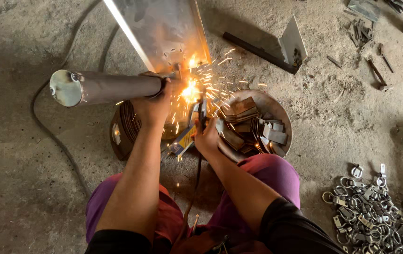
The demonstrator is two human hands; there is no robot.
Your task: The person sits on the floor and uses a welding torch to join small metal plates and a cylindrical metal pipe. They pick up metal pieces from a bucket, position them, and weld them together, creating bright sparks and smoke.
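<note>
My left hand (152, 104) grips a grey metal pipe (102, 87) that lies across the view, its capped end at the left. My right hand (207, 137) holds a welding electrode holder (200, 113) with a yellow-and-blue handle part below it. The rod tip meets the pipe's right end, where a bright arc (190, 90) throws orange sparks to the right. A shiny steel sheet (164, 30) leans just behind the weld spot.
A round metal bowl (282, 117) of small cut steel plates sits right of my hands. A pile of metal rings and clamps (375, 214) lies at lower right. A black cable (53, 134) curves over the concrete floor at left. Scrap bars and an angle piece (276, 51) lie beyond.
</note>
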